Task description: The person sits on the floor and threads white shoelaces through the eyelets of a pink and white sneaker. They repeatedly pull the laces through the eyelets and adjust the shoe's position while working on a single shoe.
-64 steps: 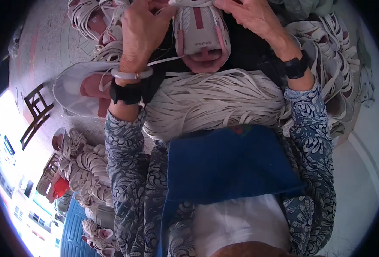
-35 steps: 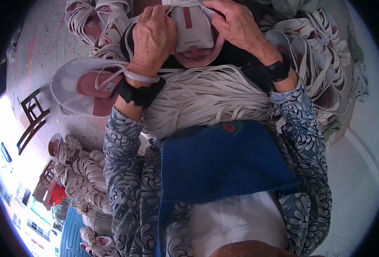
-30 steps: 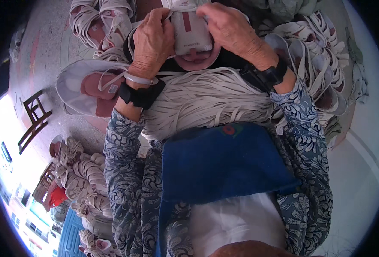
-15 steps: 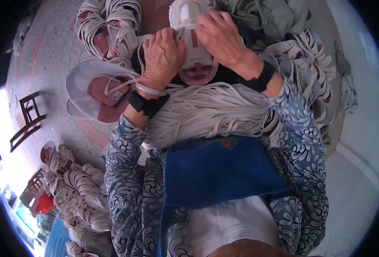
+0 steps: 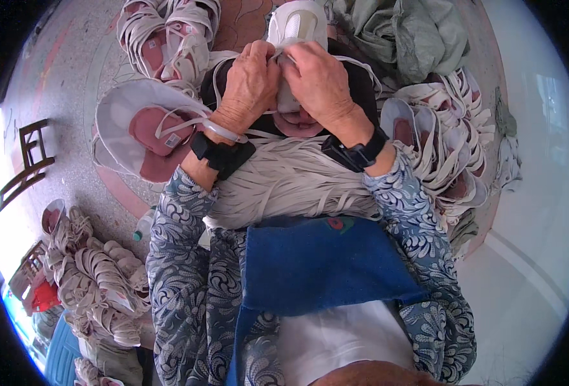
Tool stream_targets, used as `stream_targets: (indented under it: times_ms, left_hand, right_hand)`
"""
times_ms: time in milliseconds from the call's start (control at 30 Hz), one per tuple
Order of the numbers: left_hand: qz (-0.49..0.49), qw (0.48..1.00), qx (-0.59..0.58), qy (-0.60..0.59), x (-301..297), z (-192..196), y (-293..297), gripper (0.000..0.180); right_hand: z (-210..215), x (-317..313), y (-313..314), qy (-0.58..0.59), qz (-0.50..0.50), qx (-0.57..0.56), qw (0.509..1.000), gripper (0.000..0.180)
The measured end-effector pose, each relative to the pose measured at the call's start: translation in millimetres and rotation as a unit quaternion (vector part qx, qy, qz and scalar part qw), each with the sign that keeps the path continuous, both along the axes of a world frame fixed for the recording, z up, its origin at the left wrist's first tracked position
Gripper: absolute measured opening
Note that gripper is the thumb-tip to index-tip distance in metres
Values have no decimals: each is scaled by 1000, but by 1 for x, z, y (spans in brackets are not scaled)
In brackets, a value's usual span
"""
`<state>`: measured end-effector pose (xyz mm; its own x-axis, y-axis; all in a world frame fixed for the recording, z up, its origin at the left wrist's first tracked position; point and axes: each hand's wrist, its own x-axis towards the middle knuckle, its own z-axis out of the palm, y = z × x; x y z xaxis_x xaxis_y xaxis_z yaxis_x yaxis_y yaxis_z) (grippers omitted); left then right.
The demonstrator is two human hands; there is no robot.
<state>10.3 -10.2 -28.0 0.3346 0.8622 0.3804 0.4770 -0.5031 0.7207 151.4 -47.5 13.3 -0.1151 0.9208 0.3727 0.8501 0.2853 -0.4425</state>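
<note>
A white sneaker (image 5: 297, 18) with a pink lining lies in front of me, its toe pointing away. My left hand (image 5: 251, 80) closes at the left side of its lacing, fingers pinched on a white shoelace. Close beside it, my right hand (image 5: 320, 82) pinches the lace over the sneaker's tongue. Loose lace ends (image 5: 361, 64) trail out to both sides. The fingertips and most of the eyelets are hidden behind my hands. Across my lap lies a thick bundle of white shoelaces (image 5: 291, 183), just below the sneaker.
An unlaced white shoe with a pink insole (image 5: 159, 132) lies to the left. Stacked shoes stand at far left (image 5: 168, 42), right (image 5: 442, 128) and lower left (image 5: 98, 276). A grey-green sack (image 5: 419, 38) is at far right, a small wooden chair (image 5: 30, 164) at left.
My right hand has come down and left from the sneaker's right side, closer to my left hand. A lace now stretches out to the right. The whole view has shifted slightly.
</note>
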Motion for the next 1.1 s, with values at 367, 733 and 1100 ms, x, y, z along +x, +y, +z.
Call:
stream_targets:
  times_ms: [367,733,1100]
  left_hand:
    - [-4,999,-40,-10,0,-2,1,13]
    - [-90,887,-447,-71,-40,67,-30,39]
    - [-295,824,-412,-254,40,62,-64,25]
  right_hand:
    - [-8,-8,7,-131,-19,1,991,12]
    - [85,31,-48,316,155,-278,894,19]
    - [101,110,-130,534,205,-399,717,29]
